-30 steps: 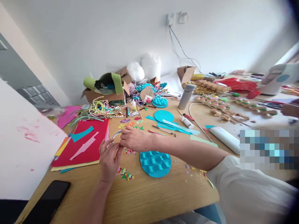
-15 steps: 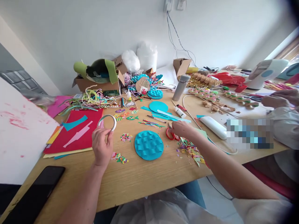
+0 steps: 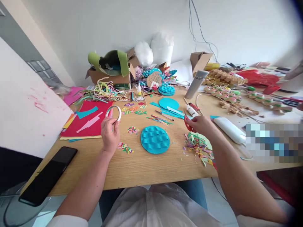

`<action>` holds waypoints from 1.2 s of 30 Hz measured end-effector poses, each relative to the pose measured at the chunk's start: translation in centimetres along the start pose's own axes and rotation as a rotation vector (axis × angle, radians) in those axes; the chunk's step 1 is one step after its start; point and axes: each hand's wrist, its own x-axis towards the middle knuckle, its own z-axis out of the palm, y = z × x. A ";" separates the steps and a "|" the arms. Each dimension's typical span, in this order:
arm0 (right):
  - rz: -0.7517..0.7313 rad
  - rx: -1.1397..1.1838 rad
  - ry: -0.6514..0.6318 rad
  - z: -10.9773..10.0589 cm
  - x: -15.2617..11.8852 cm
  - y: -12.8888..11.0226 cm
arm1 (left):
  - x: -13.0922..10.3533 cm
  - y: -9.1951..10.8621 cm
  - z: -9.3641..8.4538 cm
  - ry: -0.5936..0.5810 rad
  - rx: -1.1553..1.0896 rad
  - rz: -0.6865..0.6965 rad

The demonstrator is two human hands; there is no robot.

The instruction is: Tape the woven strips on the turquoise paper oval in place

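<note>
My left hand point(image 3: 110, 134) is closed on a thin roll of white tape point(image 3: 119, 114), held upright above the table's left part. Red-handled scissors point(image 3: 188, 123) are in my right hand point(image 3: 204, 125), lifted over the paper scraps; its fingers partly hide them. Between my hands lies a blue woven paper disc point(image 3: 155, 139). Piles of small coloured paper dots point(image 3: 126, 147) sit beside my left hand. Thin coloured paper strips point(image 3: 159, 119) and a pen point(image 3: 164, 115) lie beyond the disc. Blue paper strips point(image 3: 176, 112) and a plain blue disc point(image 3: 169, 103) are farther back.
A phone point(image 3: 48, 175) lies at the front left, near red paper sheets point(image 3: 71, 124). Coloured scraps point(image 3: 199, 146) are under my right hand. A grey bottle point(image 3: 196, 84), a glue tube point(image 3: 191, 110) and a white power strip point(image 3: 229, 130) stand or lie to the right.
My right hand has picked the scissors up off the table. My left hand still holds the tape roll. The camera view has turned slightly to the right.
</note>
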 end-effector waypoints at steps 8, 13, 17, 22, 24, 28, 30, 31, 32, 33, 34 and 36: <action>-0.304 1.250 0.236 -1.7 0.7 -3.8 | 2.8 3.4 -0.5 0.016 -0.276 -0.207; -0.395 1.244 0.260 1.1 0.1 -7.3 | 5.1 6.3 0.0 0.055 -0.450 -0.256; -0.411 1.207 0.153 3.3 -0.7 -8.0 | 4.6 7.1 1.8 0.131 -0.421 -0.277; -0.505 1.167 0.200 4.9 -0.9 -7.7 | 1.9 7.4 4.4 0.020 -0.399 -0.269; -0.524 1.160 0.290 5.3 -0.9 -7.7 | 0.8 7.4 4.8 -0.059 -0.367 -0.239; -0.559 1.178 0.410 5.8 -1.6 -8.4 | -0.4 7.2 4.7 -0.187 -0.290 -0.160; -0.567 1.192 0.412 5.9 -2.1 -8.8 | -0.5 7.2 4.5 -0.233 -0.292 -0.161; -0.565 1.196 0.406 5.9 -2.4 -8.9 | -0.5 7.2 4.4 -0.253 -0.305 -0.177; -0.562 1.196 0.399 5.8 -2.6 -9.1 | -0.4 7.3 4.3 -0.274 -0.331 -0.207; -0.560 1.191 0.391 5.7 -2.9 -9.2 | -0.3 7.3 4.2 -0.303 -0.369 -0.245; -0.559 1.187 0.385 5.6 -3.1 -9.3 | -0.2 7.4 4.2 -0.325 -0.428 -0.300; -0.566 1.182 0.384 5.5 -3.4 -9.5 | 0.1 7.7 4.0 -0.376 -0.572 -0.397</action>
